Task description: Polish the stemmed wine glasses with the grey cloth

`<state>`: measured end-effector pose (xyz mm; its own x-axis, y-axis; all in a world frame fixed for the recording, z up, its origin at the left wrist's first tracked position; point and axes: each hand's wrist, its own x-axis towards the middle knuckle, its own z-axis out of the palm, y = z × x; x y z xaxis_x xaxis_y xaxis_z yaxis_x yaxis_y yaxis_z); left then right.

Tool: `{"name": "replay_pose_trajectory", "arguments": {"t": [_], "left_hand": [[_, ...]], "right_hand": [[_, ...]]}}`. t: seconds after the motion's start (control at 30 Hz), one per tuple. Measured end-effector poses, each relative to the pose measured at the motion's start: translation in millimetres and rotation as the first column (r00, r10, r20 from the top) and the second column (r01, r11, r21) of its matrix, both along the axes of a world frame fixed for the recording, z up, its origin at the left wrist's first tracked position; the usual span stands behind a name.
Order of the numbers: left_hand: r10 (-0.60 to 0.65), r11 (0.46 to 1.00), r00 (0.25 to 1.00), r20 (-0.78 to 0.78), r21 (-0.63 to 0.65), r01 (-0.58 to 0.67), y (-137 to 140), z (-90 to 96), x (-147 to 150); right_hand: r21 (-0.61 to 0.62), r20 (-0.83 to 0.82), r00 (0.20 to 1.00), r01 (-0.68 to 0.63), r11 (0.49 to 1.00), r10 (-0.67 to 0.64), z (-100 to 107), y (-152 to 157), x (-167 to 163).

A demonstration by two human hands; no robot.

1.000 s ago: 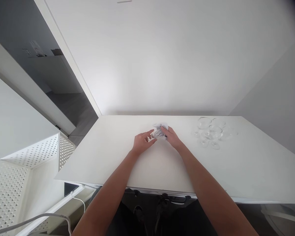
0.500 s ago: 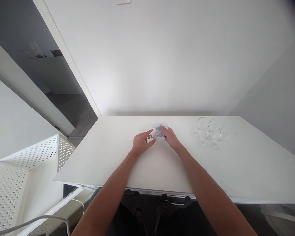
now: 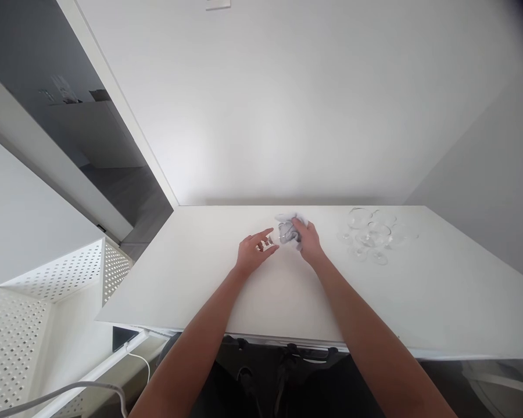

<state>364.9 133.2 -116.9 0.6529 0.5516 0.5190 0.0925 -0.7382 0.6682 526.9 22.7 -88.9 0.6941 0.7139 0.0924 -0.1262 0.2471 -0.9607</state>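
My left hand (image 3: 251, 254) is curled around a clear glass (image 3: 274, 238), fingers along its far side and thumb on the near side. Several fingers show through it, and its exact shape is hard to make out. A crumpled whitish-grey cloth (image 3: 290, 231) is gripped in my right hand (image 3: 309, 240), just right of the glass. The cloth lies close against the glass's right end; whether part of it is inside I cannot tell. Both hands are over the middle of the white table (image 3: 192, 273).
Several clear glasses (image 3: 379, 233) stand in a cluster on the table's right side. A white wall (image 3: 265, 116) rises behind the table. At lower left are a perforated white panel (image 3: 13, 331) and a cable (image 3: 70, 386).
My right hand has drawn the cloth a little to the right, away from my left hand. More of the glass shows between them. My left hand has barely moved.
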Motion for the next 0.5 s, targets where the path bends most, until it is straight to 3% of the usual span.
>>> {"name": "replay_pose_trajectory", "arguments": {"t": [0.1,0.17,0.27,0.37,0.5], "left_hand": [[-0.002,0.983,0.998,0.055,-0.182,0.012,1,6.3,-1],[0.024,0.956,0.994,0.106,-0.293,0.008,1,9.3,-1],[-0.053,0.900,0.990,0.127,-0.424,0.102,0,10.8,-1],[-0.201,0.835,0.973,0.110,-0.500,0.229,-2,10.8,0],[-0.248,0.804,0.963,0.110,-0.531,0.268,-2,12.4,-1]], "right_hand": [[0.090,-0.251,0.937,0.272,0.958,-0.242,-5,4,12],[0.111,-0.326,0.910,0.306,0.945,-0.256,-9,7,14],[0.125,-0.294,0.956,0.054,0.991,-0.015,-10,10,4],[0.123,-0.185,0.956,-0.209,0.970,0.229,-6,11,-13],[0.132,-0.141,0.948,-0.269,0.954,0.287,3,8,-26]]}}
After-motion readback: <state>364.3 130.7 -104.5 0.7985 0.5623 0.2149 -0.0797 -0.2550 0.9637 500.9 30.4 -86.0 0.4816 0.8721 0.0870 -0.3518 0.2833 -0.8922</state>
